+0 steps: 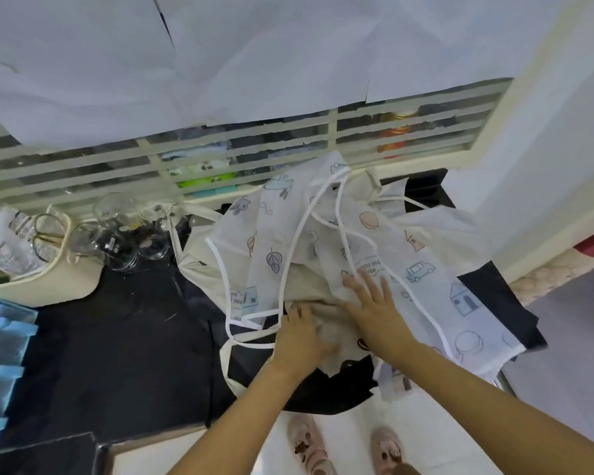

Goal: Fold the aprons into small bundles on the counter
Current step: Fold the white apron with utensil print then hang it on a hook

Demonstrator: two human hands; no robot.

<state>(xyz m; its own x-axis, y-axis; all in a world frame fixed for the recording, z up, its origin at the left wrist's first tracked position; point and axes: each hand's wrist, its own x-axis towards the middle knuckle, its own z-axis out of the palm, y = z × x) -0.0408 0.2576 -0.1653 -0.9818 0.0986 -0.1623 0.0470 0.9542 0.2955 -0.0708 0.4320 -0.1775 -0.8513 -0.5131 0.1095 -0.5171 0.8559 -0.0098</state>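
Note:
A heap of aprons lies on the dark counter (124, 320). On top is a white printed apron (422, 269) with white trim and long straps, spread to the right. Under it lies a plain beige apron (309, 282), and a black apron (326, 389) hangs over the counter's front edge. My right hand (371, 303) lies flat with spread fingers on the printed and beige cloth. My left hand (300, 332) has its fingers curled into the beige cloth at the heap's front, gripping a fold.
A cream tub (48, 286) with packets and scissors stands at the left. Glass jars (117, 234) cluster behind it. Blue folded cloths (0, 341) line the left edge. A louvred window (220, 159) runs along the back. White floor and slippered feet show below.

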